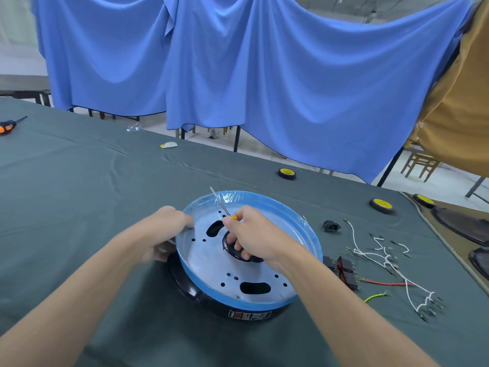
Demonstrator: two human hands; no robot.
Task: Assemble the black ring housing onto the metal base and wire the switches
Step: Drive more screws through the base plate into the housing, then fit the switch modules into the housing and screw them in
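I am holding a round silver metal base [211, 258], its rim wrapped in blue film, in the middle of the table [79, 194], which a grey-green cloth is covering. The base is sitting on top of the glossy black ring housing [190, 290], which is showing under its near and left edges with a printed label [250, 314] facing me.

My left hand [164, 229] is at the base's left rim. It is blurred, but its fingers seem to be curling over the rim with the thumb below, gripping it. My right hand [254, 234] is over the centre of the base, pinching a thin screwdriver with a yellow handle [219, 202]. Its metal shaft is pointing up and away to the far left. The other fingers of this hand are curling down into the dark central opening.

To the right of the base, two black rocker switches with red faces [341, 268] are lying just beside the rim. Farther right, loose white wires with metal terminals [370, 252], a red wire [383, 283] and a short yellow-green wire [375, 297] are lying spread out. A small black socket connector [330, 225] is lying near the far right of the rim. Two black-and-yellow tape rolls [286, 173] are lying farther off. An orange-and-black screwdriver [6, 126] is lying at the far left edge. A blue cloth [238, 75] is hanging beyond the table.
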